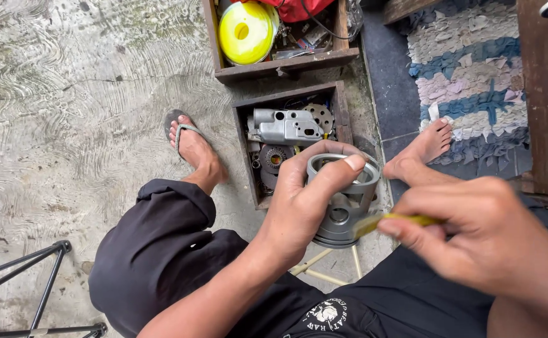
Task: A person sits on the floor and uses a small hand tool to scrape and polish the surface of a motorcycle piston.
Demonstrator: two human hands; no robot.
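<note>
At the near left stands a black metal stand (pixel 36 281) on the grey concrete floor (pixel 67 94). Further right, at the far edge, a wooden box (pixel 286 62) holds a round yellow spool (pixel 246 31) beside something red. Just nearer, a second wooden box (pixel 336 106) holds a grey metal casting (pixel 286 127) and toothed discs. The left hand (pixel 302 200) is wrapped around a grey metal piston (pixel 343 200), thumb across its open top rim and fingers behind, holding it firmly near the middle of the view, just over the near box's corner. The right hand (pixel 487 238) is pinched shut on a thin yellow tool (pixel 393 220), its blurred tip touching the piston's right side. At the far right lies a blue and white rag rug (pixel 468 69).
</note>
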